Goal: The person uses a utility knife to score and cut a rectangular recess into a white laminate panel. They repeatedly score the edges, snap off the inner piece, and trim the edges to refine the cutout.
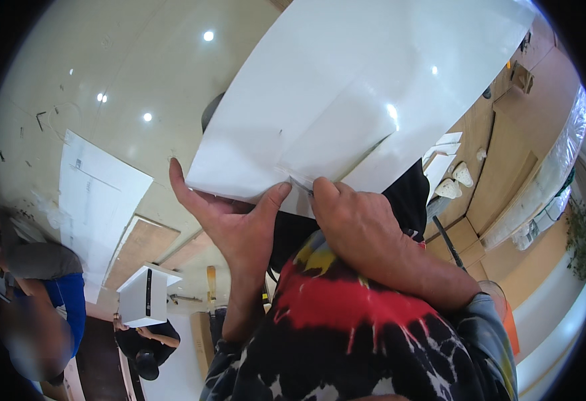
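A large glossy white panel [359, 60] lies in front of me, its near edge close to my lap. Toward that edge it bears a rectangular outline, with a dark slit along the right side. My right hand [369, 227] is closed in a fist at the near edge, and a thin grey blade-like tool [300, 184] pokes out from its fingers against the panel. On the left, my left hand [236, 224] grips the panel's near edge, thumb on top beside the tool's tip. The index finger stretches out past the corner; the other fingers are partly hidden below.
On the floor at left lie a white board [99, 194], a brown board [142, 247] and a hex key [40, 120]. A person [62, 294] in blue is at lower left; another holds a white box [136, 301]. Slippers [462, 175] and cardboard [516, 177] lie at right.
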A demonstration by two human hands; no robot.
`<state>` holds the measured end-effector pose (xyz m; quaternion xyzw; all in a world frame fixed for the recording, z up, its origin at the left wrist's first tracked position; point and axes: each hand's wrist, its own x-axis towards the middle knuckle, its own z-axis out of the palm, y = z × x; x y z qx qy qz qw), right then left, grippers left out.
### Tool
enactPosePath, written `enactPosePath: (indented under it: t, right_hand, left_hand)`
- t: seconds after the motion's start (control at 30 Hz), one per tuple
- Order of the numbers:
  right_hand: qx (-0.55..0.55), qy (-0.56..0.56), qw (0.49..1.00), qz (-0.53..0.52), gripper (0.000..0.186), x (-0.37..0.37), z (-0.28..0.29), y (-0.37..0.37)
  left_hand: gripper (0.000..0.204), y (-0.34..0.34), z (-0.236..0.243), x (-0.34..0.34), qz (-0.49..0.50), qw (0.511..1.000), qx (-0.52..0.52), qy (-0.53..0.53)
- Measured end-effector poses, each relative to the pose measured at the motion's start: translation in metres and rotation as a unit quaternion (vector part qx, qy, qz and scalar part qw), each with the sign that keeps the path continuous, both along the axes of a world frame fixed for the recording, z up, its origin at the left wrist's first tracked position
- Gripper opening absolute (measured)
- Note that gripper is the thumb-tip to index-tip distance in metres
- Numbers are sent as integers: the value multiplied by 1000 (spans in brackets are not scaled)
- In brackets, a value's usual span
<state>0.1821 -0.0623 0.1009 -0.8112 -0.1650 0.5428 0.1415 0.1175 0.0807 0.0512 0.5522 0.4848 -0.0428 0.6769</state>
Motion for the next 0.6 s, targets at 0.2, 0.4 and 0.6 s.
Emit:
enactPosePath:
  t: [0.2,0.4,0.6]
  right_hand:
    - [-14,5,1000,3,14,3,-1,3]
    - [-22,10,1000,-1,14,2,0,6]
    - [-29,2,1000,9,13,5,0,9]
  left_hand:
    - [127,2,-1,2,3,1000,-8,3]
    - [124,3,1,2,10,1000,-11,6]
    - [124,2,-1,3,6,1000,-8,6]
